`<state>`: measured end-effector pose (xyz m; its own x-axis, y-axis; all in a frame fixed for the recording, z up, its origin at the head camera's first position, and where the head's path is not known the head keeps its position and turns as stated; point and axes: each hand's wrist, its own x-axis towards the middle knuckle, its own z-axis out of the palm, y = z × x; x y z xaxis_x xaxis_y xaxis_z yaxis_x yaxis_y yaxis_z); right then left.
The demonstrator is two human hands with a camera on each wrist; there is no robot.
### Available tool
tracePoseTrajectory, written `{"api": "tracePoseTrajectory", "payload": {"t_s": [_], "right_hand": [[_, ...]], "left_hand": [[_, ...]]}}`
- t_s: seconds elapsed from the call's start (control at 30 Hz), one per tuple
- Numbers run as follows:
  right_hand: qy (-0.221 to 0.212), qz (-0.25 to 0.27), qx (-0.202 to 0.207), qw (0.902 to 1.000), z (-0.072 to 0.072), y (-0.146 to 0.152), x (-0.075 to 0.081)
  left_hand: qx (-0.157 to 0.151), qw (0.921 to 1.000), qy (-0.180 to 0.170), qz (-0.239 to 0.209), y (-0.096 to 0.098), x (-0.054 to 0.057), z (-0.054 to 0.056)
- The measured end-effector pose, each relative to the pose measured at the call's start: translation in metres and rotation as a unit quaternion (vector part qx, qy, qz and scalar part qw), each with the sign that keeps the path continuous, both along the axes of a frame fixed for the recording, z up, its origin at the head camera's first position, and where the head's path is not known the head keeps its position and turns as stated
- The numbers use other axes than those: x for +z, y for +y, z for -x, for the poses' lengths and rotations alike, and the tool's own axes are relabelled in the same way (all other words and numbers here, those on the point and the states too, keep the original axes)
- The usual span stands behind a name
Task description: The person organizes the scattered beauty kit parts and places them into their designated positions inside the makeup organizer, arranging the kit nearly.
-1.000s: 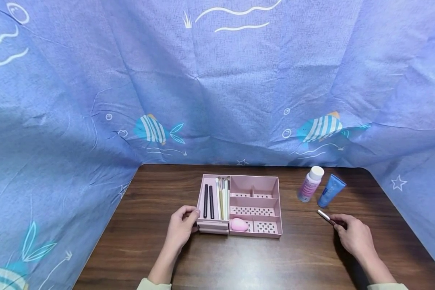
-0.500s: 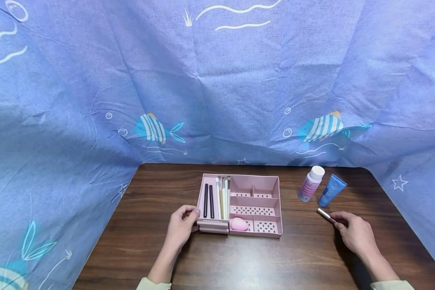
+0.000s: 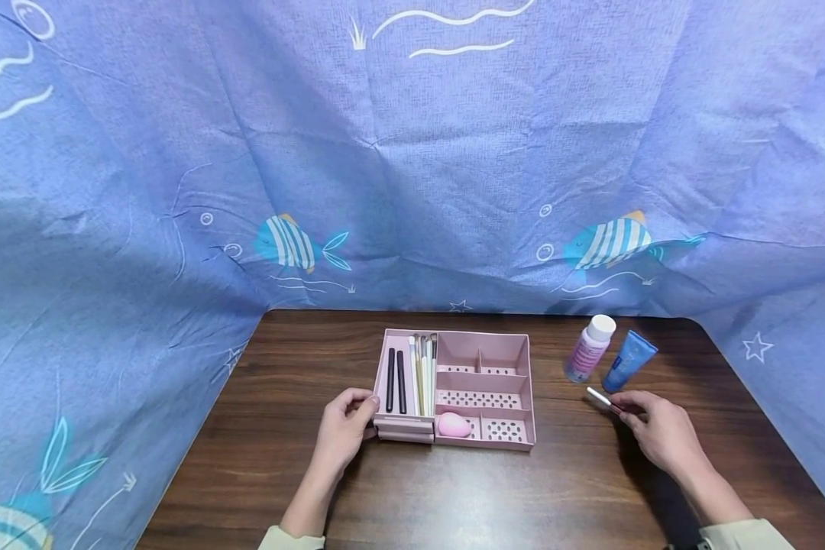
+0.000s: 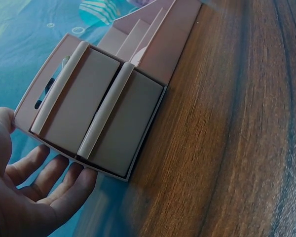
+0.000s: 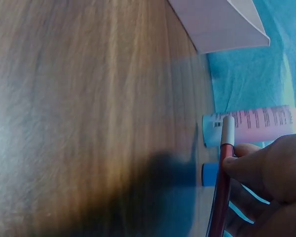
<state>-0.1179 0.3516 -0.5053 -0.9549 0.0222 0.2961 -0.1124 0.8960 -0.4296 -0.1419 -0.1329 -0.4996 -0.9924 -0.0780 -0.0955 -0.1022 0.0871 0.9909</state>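
Note:
My left hand [image 3: 344,431] holds the front left corner of the pink organizer [image 3: 484,444]. In the left wrist view its thumb is at the top edge, with fingertips against the side beside two drawer fronts [image 4: 81,101]. Two black sticks [image 3: 390,380] and several makeup brushes [image 3: 423,374] lie in the organizer's left part. A pink makeup sponge [image 3: 454,425] sits in a front compartment. Right of the organizer, my right hand [image 3: 663,435] pinches a slim red tube with a white cap [image 5: 221,197], the cap pointing away from the hand.
A pink bottle with a white cap [image 3: 587,353] and a blue squeeze tube [image 3: 630,363] stand upright at the back right, just beyond the right hand. The dark wooden table [image 3: 289,359] ends at a blue fish-print cloth [image 3: 426,191].
My right hand has moved slightly left and away from me with the slim red tube. The left hand and the organizer have stayed in place.

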Motion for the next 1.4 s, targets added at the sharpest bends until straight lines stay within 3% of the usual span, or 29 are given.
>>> {"api": "tracePoseTrajectory", "payload": {"t_s": [0.27, 0.63, 1.4], "right_hand": [[0.006, 0.002, 0.018, 0.9998, 0.006, -0.015, 0.011], [0.053, 0.003, 0.044, 0.9976, 0.014, -0.041, 0.029], [0.062, 0.012, 0.123, 0.9904, 0.037, -0.087, 0.054]], "left_hand": [[-0.001, 1.0, -0.001, -0.001, 0.0, 0.001, 0.0], [-0.003, 1.0, -0.002, 0.001, 0.001, 0.003, 0.001], [0.001, 1.0, -0.007, -0.004, 0.0, 0.001, 0.001]]}}
